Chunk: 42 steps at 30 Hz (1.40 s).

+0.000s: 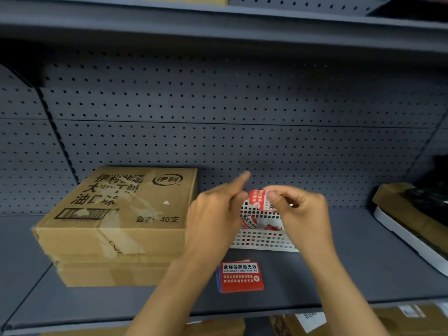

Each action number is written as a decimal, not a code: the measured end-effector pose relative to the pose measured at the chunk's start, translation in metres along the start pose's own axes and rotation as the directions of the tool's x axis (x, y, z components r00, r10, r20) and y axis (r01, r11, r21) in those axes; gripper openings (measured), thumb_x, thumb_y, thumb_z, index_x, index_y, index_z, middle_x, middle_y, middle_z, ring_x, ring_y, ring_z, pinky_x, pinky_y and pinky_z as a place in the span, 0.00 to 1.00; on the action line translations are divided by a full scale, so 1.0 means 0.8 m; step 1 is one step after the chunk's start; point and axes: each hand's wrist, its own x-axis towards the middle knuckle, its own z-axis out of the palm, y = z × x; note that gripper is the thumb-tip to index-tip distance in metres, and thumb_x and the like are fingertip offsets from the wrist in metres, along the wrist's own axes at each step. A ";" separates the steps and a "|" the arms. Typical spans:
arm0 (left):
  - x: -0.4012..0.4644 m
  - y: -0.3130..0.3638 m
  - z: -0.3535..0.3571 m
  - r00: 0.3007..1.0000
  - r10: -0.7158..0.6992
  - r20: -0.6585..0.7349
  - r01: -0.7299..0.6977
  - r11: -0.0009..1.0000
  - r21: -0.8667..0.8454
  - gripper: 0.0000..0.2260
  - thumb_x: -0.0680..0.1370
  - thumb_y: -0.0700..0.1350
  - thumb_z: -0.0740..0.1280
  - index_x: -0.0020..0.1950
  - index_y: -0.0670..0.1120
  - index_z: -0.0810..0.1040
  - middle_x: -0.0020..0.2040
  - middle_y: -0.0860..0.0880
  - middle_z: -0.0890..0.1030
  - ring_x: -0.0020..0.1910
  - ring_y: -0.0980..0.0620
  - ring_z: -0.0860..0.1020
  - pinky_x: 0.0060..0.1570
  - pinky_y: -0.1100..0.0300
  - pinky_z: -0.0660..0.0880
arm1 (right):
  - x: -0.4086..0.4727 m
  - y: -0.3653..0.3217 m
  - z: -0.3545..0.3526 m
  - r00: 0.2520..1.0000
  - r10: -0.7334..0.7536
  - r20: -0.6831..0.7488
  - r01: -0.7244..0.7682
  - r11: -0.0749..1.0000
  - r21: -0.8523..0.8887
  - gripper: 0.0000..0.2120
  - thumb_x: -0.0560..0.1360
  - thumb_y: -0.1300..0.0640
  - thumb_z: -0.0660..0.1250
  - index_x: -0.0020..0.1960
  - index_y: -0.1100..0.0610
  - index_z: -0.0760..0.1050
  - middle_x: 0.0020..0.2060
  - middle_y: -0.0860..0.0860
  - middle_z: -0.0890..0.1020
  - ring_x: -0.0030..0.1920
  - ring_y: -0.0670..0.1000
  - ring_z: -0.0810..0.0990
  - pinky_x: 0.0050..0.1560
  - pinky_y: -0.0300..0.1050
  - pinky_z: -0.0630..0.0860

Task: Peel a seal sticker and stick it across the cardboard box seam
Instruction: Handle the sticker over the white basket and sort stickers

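Observation:
A red and white seal sticker (257,199) is pinched between my left hand (214,219) and my right hand (300,212), held up above a white perforated basket (263,240). My left index finger sticks up and is blurred. A small stack of red seal stickers (240,277) lies on the shelf in front of the basket. To the left, a brown cardboard box (135,207) with black printing sits on top of another box (114,272); its seam with torn tape runs toward the front edge.
Crumpled red and white scraps (254,224) lie inside the basket. A grey pegboard wall (218,117) backs the grey shelf (351,263). At the far right a flat white-edged tray with cardboard (407,226) sits tilted. More boxes show on the shelf below.

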 end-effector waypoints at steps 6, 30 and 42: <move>0.000 -0.015 -0.004 0.994 -0.107 0.020 0.107 0.994 -0.026 0.23 0.81 0.43 0.66 0.74 0.59 0.67 0.51 0.63 0.82 0.46 0.62 0.82 0.49 0.52 0.81 | 0.043 0.056 0.004 0.993 0.114 -0.021 -0.115 0.992 -0.046 0.13 0.79 0.61 0.69 0.59 0.48 0.85 0.45 0.50 0.88 0.39 0.43 0.80 0.45 0.43 0.79; -0.025 -0.033 0.044 0.942 -0.023 0.336 -0.028 0.989 0.146 0.14 0.80 0.45 0.67 0.65 0.57 0.78 0.55 0.57 0.82 0.46 0.60 0.80 0.45 0.76 0.73 | 0.006 0.077 0.004 0.982 -0.031 0.189 0.117 0.880 -0.461 0.08 0.76 0.54 0.70 0.51 0.43 0.84 0.43 0.38 0.84 0.40 0.40 0.80 0.42 0.41 0.79; -0.092 -0.084 0.080 0.850 -0.153 0.504 -0.008 0.953 0.303 0.08 0.75 0.46 0.73 0.53 0.52 0.81 0.56 0.53 0.78 0.58 0.51 0.78 0.55 0.60 0.76 | -0.065 0.109 0.029 0.844 0.138 0.518 0.273 0.721 -0.637 0.17 0.76 0.50 0.70 0.64 0.42 0.79 0.61 0.44 0.81 0.61 0.50 0.79 0.49 0.43 0.73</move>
